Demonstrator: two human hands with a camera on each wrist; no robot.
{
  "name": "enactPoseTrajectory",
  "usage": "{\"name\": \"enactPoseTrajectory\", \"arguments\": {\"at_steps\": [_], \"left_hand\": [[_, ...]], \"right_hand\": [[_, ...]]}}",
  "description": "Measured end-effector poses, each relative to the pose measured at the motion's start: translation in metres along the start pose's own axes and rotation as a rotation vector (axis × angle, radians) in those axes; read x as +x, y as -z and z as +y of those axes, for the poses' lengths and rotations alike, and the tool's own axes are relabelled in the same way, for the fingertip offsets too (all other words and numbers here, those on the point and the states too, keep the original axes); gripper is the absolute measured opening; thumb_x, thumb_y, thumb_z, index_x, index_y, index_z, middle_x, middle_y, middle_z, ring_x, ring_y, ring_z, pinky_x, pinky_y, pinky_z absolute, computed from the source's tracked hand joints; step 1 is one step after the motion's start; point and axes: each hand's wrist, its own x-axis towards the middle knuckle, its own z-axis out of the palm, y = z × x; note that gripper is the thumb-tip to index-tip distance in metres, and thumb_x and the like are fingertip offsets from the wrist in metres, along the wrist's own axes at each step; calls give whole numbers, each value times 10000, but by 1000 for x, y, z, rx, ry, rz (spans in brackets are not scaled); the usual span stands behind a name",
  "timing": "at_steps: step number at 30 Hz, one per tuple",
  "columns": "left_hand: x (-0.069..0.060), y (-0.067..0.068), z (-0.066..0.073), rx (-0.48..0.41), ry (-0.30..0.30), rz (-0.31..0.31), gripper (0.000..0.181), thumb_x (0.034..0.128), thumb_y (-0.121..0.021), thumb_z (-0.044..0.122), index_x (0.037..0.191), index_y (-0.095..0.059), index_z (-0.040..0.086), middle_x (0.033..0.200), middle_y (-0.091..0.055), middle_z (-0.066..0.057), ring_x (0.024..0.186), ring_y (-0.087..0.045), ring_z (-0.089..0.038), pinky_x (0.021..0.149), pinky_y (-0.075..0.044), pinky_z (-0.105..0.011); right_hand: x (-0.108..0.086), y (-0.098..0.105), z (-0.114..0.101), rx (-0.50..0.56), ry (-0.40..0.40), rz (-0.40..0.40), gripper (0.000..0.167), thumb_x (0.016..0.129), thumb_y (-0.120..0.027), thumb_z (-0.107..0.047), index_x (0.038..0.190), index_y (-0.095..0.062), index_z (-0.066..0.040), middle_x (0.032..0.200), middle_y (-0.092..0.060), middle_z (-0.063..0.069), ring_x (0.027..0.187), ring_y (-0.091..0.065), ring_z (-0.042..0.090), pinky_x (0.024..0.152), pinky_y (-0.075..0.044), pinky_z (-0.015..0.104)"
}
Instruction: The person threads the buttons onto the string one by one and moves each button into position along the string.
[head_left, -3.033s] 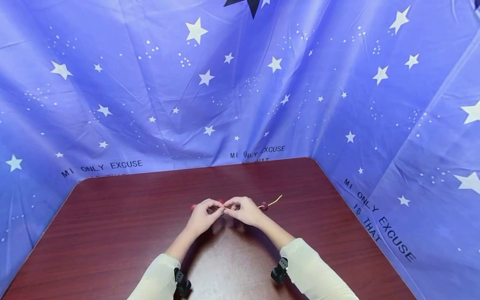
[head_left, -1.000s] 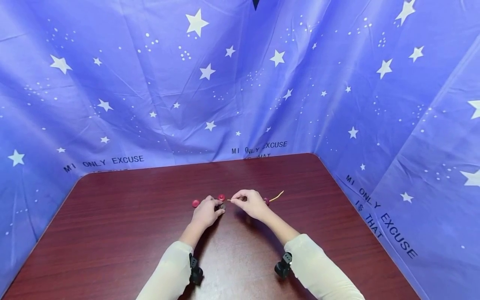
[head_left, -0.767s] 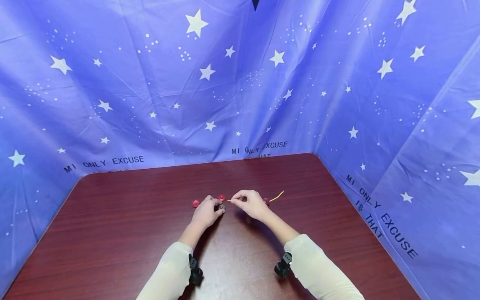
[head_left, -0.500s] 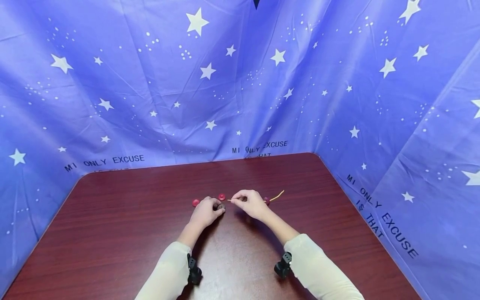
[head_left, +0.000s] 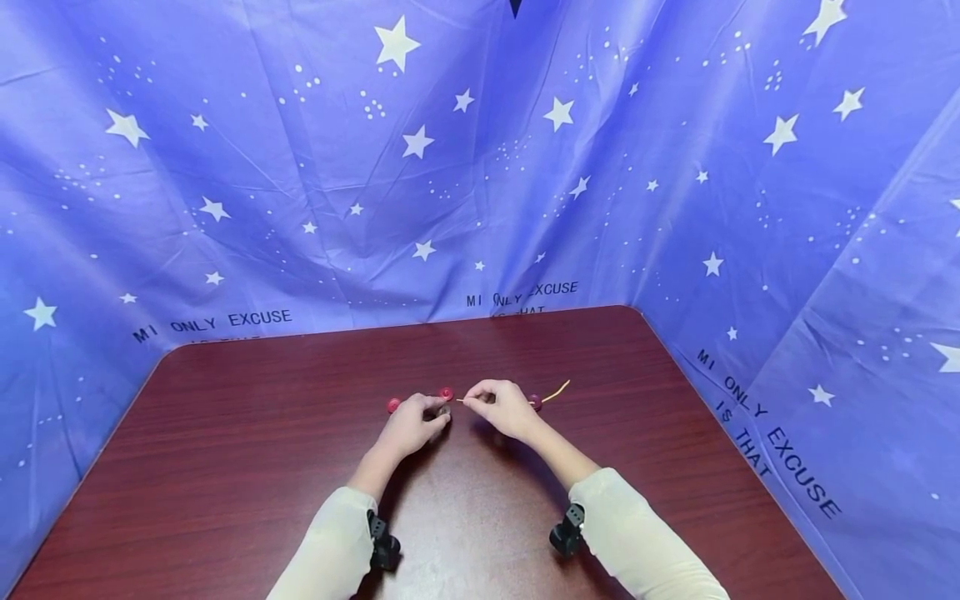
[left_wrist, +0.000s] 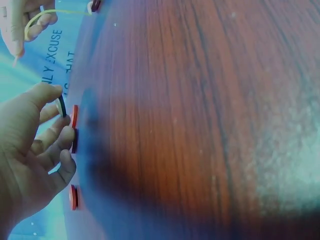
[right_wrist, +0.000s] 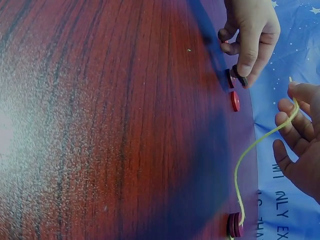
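My left hand (head_left: 411, 425) pinches a dark button (left_wrist: 61, 106) between thumb and fingertip, tilted on edge above the table. The tip of a yellow cord (right_wrist: 260, 141) sticks out past the pinching thumb and finger of my right hand (head_left: 504, 408), a short gap from that button. The cord runs down to a small stack of dark red buttons (right_wrist: 235, 225) threaded on it, and its tail extends beyond them. Near my left fingers lie a red button (right_wrist: 235, 101), a dark button (left_wrist: 75, 141) and another red button (left_wrist: 73, 197).
The reddish-brown wooden table (head_left: 225, 467) reaches back to a blue star-printed curtain (head_left: 337, 167). The curtain also hangs along its sides. Black wrist cameras sit on both light sleeves (head_left: 330, 533).
Three seconds ago my hands met at the cord; since then they have parted. My left hand has gone to the buttons and lifted a dark one slightly. My right hand stays nearly still lately.
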Motion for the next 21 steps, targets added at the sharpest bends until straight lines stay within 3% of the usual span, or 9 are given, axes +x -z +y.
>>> {"name": "enactPoseTrajectory", "arguments": {"at_steps": [3, 9, 14, 21], "left_hand": [[0, 1, -1, -14, -25, -4, 183, 850, -657, 180, 1007, -702, 97, 900, -611, -36, 866, -551, -147, 803, -469, -343], [-2, 5, 1, -81, 38, -25, 260, 846, -674, 188, 1080, -682, 73, 921, -628, -30, 753, -565, -96, 728, -472, -277], [-1, 6, 4, -240, 62, -67, 262, 865, -650, 156, 1098, -655, 37, 910, -676, -40, 744, -607, -89, 693, -489, -225], [-3, 9, 1, -414, 101, -68, 290, 881, -630, 127, 1140, -625, -3, 929, -697, -163, 797, -669, -238, 668, -511, -220]], "right_hand": [[-1, 1, 0, 0, -6, 7, 67, 846, -678, -176, 837, -700, -113, 701, -648, -24, 627, -523, 53, 584, -433, 168], [-2, 0, 1, 2, 3, -11, 76, 853, -674, -177, 849, -699, -105, 717, -656, -17, 626, -522, 30, 591, -444, 162], [-3, 0, 2, 1, 8, 0, 67, 852, -675, -173, 842, -698, -111, 704, -650, -16, 618, -518, 30, 584, -442, 163], [-1, -1, 3, -4, 27, 3, 56, 851, -665, -156, 838, -695, -109, 682, -622, -25, 611, -505, 40, 573, -431, 167]]}}
